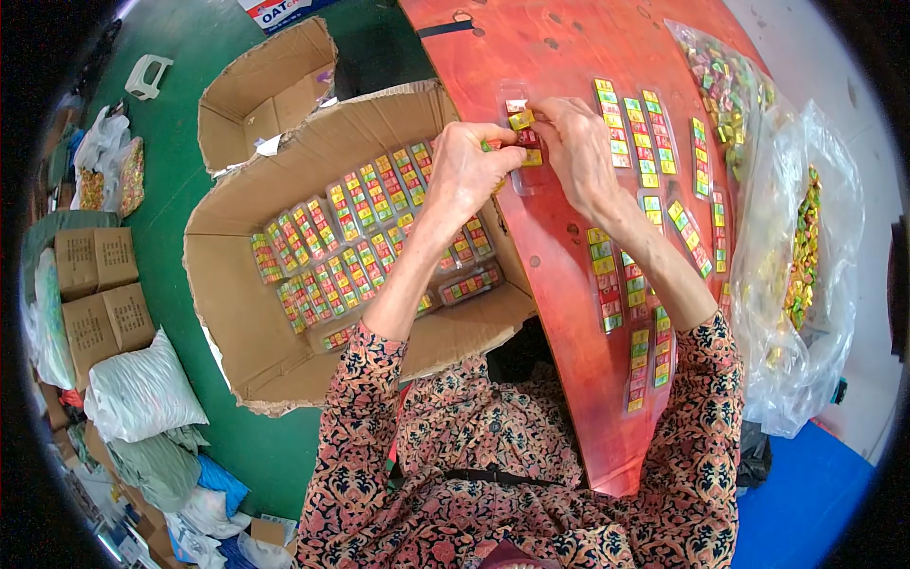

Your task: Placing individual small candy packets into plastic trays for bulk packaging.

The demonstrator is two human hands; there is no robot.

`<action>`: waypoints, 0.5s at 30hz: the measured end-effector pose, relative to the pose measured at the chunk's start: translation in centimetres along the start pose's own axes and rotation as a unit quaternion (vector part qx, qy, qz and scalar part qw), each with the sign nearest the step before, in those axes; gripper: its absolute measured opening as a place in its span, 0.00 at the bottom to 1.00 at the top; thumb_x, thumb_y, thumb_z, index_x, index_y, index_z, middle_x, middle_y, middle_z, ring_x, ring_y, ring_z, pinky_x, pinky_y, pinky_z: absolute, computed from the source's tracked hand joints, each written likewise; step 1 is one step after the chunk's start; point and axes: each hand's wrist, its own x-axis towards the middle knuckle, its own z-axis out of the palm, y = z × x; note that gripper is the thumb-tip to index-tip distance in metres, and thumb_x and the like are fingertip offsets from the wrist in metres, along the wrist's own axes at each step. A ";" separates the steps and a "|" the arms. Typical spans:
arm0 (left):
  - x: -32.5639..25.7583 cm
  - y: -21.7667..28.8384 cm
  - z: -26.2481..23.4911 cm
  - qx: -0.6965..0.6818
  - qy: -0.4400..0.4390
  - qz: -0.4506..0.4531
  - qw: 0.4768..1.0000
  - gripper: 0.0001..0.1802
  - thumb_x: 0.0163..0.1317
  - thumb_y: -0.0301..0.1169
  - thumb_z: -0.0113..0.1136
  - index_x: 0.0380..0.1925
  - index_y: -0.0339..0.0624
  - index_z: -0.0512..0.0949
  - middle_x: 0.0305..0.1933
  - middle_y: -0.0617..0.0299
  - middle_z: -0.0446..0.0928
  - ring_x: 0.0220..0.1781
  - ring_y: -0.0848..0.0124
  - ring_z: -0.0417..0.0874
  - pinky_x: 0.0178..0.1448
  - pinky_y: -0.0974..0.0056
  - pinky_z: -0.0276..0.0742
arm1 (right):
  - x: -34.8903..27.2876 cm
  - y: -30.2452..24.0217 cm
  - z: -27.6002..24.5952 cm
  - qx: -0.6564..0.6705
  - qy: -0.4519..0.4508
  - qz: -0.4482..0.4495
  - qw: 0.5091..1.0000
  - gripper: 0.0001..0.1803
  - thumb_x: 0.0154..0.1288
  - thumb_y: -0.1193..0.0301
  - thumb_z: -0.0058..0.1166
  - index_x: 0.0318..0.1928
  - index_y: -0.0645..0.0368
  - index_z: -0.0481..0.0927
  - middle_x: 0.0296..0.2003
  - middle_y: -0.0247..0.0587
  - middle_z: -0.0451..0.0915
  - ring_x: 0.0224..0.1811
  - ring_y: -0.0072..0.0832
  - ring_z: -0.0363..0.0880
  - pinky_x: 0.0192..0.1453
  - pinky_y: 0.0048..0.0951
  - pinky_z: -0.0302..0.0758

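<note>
Clear plastic, long and narrow, the tray is lying on the red table with its long axis running away from the person, one end pointing toward the far edge of the table and the other back toward the body. It is holding a single column of small square wrapped candies in yellow, red and green.

The left hand is curling over the tray's near-left side, its fingers pressed together and pinching a small green-and-yellow candy. The right hand is resting on the tray's right side, fingertips closing on a yellow candy near the tray's far end.

Filled trays are lying in rows beside it, and a cardboard box on the left is holding many more.
</note>
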 end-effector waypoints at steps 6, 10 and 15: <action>-0.1 0.0 -0.1 -0.016 -0.004 -0.006 1.000 0.11 0.46 0.28 0.60 0.29 0.32 0.80 0.15 0.61 0.74 0.18 0.79 0.72 0.24 0.71 0.68 | 0.0 0.2 0.2 0.040 0.031 0.085 0.995 0.09 0.49 0.79 0.54 0.34 0.66 0.76 0.27 0.45 0.73 0.30 0.38 0.74 0.35 0.32 0.71; -0.2 -0.1 0.0 -0.025 0.000 -0.013 1.000 0.11 0.46 0.28 0.60 0.29 0.32 0.80 0.16 0.62 0.74 0.18 0.80 0.71 0.24 0.72 0.68 | -0.1 0.1 0.0 0.015 -0.028 0.086 0.996 0.06 0.49 0.79 0.54 0.30 0.66 0.77 0.26 0.44 0.72 0.30 0.37 0.74 0.34 0.32 0.70; -0.2 -0.1 0.1 -0.034 0.005 0.008 0.999 0.11 0.45 0.28 0.60 0.28 0.32 0.80 0.15 0.62 0.74 0.19 0.81 0.71 0.24 0.72 0.68 | -0.3 0.1 -0.1 -0.053 0.011 -0.030 0.998 0.04 0.48 0.79 0.53 0.28 0.64 0.77 0.26 0.44 0.72 0.32 0.39 0.73 0.34 0.34 0.70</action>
